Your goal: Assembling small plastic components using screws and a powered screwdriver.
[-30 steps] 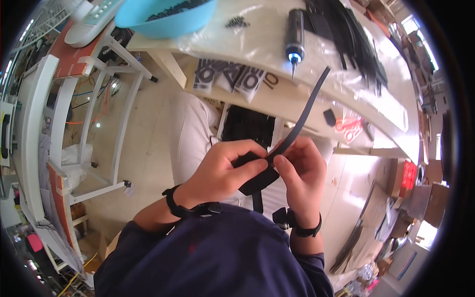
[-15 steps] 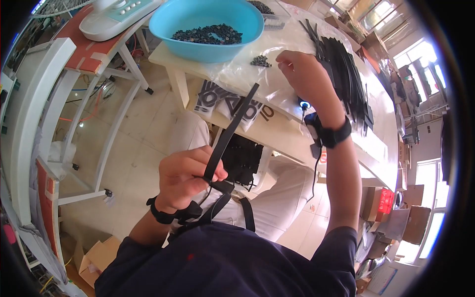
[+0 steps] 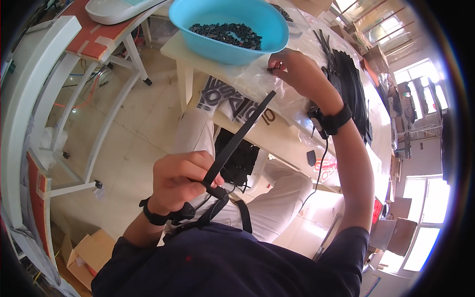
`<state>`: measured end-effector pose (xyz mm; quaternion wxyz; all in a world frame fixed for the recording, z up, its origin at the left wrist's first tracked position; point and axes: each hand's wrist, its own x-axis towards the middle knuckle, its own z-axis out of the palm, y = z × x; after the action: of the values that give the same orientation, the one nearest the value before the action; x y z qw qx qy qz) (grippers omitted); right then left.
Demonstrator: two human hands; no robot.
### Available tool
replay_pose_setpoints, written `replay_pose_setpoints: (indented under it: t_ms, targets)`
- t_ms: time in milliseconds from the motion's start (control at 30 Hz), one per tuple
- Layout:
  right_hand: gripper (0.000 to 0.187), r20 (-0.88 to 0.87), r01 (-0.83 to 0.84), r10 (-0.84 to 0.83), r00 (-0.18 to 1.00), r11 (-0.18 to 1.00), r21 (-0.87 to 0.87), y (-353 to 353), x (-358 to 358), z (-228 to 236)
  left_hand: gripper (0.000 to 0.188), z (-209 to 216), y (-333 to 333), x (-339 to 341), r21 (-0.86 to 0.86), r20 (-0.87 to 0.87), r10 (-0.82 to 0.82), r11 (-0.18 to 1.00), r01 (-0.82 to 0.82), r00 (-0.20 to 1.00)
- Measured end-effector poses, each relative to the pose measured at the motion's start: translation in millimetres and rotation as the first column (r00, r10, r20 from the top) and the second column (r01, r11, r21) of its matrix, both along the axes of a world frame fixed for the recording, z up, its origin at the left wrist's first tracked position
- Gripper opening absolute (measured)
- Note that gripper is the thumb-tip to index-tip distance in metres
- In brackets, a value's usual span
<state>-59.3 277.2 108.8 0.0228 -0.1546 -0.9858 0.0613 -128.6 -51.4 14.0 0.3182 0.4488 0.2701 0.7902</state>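
In the head view, a black strip [image 3: 242, 133] is held by the left hand [image 3: 178, 180], its lower end pinched between thumb and fingers and its free end slanted up toward the tabletop [image 3: 174, 49]. A black block [image 3: 216, 191] is seen just below the fingers, close against the strip; whether the two are fastened together cannot be told. Over the tabletop, near the blue bowl [image 3: 222, 55], the right hand [image 3: 297, 73] is curled, with a small dark bit [image 3: 275, 68] nipped at its fingertips (perhaps more than one; too little is shown to tell). Since bit and strip are held well apart, the piece is judged to be only partly worked: strip and block are together at the left hand, but no bit is seen set on the strip's upper length. Plenty is judged to be left, too: a dark heap [image 3: 227, 36] is contained in the bowl, and spare strips [image 3: 354, 84] are laid in a stack on the tabletop, untouched, just beyond the right wrist.
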Motion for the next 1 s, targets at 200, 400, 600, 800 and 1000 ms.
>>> replay_pose_setpoints:
  t_ms: [200,400,600,800,1000]
  targets:
    - [0.012,-0.012,-0.056,0.057,0.998,0.994,0.092,5.8,3.9,-0.1,0.018,-1.8,0.3,-0.8,-0.112,0.036,0.023,0.994,-0.019,0.999]
    - [0.012,-0.038,-0.169,0.182,0.983,0.96,0.222,3.6,1.4,0.5,0.017,-1.8,-0.5,2.3,-0.172,0.076,0.003,0.985,0.01,0.997]
    - [0.012,-0.081,-0.172,0.197,0.977,0.954,0.245,-1.6,1.3,-0.2,0.017,0.2,-1.1,4.3,-0.196,0.084,-0.007,0.98,0.023,0.996]
    - [0.012,-0.038,-0.121,0.129,0.991,0.978,0.171,4.5,-8.5,-9.9,0.015,3.7,-1.3,8.7,-0.28,0.088,0.029,0.96,-0.003,0.996]
    - [0.013,-0.05,-0.101,0.111,0.993,0.982,0.158,9.7,-3.4,-6.5,0.017,10.0,0.0,11.5,-0.38,0.194,0.097,0.925,-0.016,0.976]
